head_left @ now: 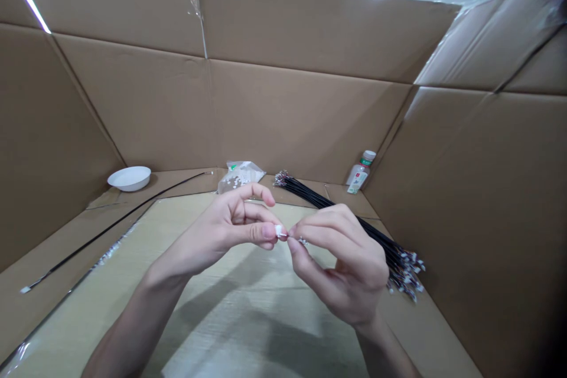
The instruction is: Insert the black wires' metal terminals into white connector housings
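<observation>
- Here we are, both hands up over the middle of the tabletop, fingertips almost meeting!
- The left hand has a small white connector pinched between thumb and finger, with another finger arched above it.
- The right hand comes in from the other side, thumb and fingers closed in a tight pinch on a thin wire right beside the connector; whether its tip sits inside, I cannot tell, it's too small.
- And look, tiny silvery bits peek out beside the right hand's fingertips!
- Over to the right edge: a thick bundle of black cables slants from the far edge down past the right hand, which hides part of it, white plugs fanned out at the near end.
- On the cardboard strip outside the left edge, one lone black cable runs lengthwise, white plug at its near end.
- By the far left corner, a white bowl, upright.
- At the far edge, a clear bag with small white pieces in it, just behind the left hand.
- Beyond the far right corner, a bottle with a white cap, near the cardboard wall.
</observation>
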The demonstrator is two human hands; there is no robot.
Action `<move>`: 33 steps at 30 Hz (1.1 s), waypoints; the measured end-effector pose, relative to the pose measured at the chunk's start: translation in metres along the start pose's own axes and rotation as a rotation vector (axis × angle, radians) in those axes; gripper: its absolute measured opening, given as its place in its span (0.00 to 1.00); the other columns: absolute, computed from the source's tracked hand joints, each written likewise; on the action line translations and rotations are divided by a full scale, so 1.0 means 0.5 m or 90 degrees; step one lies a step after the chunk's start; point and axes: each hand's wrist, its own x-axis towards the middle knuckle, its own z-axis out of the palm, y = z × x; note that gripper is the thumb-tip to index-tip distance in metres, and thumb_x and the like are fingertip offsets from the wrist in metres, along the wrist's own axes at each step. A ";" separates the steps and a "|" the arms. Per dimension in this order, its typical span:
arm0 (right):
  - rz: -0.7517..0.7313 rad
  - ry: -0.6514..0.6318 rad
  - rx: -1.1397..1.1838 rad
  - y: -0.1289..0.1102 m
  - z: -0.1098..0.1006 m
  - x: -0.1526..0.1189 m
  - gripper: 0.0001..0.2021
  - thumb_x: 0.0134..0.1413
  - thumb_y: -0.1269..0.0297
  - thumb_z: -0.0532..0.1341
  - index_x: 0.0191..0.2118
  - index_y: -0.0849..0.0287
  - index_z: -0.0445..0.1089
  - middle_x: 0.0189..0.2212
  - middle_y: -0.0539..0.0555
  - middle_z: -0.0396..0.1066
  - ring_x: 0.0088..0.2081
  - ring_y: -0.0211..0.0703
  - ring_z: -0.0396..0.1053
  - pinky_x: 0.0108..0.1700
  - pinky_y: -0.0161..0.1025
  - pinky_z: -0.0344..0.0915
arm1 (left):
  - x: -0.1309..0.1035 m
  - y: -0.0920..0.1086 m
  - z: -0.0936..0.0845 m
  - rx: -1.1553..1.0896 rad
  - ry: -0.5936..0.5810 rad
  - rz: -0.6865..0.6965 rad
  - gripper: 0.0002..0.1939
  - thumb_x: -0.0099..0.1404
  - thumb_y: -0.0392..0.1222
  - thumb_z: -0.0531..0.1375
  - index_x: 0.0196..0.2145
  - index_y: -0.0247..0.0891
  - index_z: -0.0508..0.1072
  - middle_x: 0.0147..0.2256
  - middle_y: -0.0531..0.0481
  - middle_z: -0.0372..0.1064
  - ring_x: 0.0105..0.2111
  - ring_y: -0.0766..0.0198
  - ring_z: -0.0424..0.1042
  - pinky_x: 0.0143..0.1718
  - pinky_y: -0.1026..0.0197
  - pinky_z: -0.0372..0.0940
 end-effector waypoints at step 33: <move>-0.036 -0.063 -0.069 0.008 0.019 -0.020 0.10 0.59 0.83 0.63 0.42 0.62 0.74 0.34 0.53 0.79 0.33 0.40 0.67 0.37 0.42 0.66 | -0.013 -0.005 0.022 0.218 0.212 0.049 0.19 0.60 0.37 0.73 0.40 0.41 0.65 0.26 0.58 0.73 0.26 0.71 0.69 0.26 0.71 0.60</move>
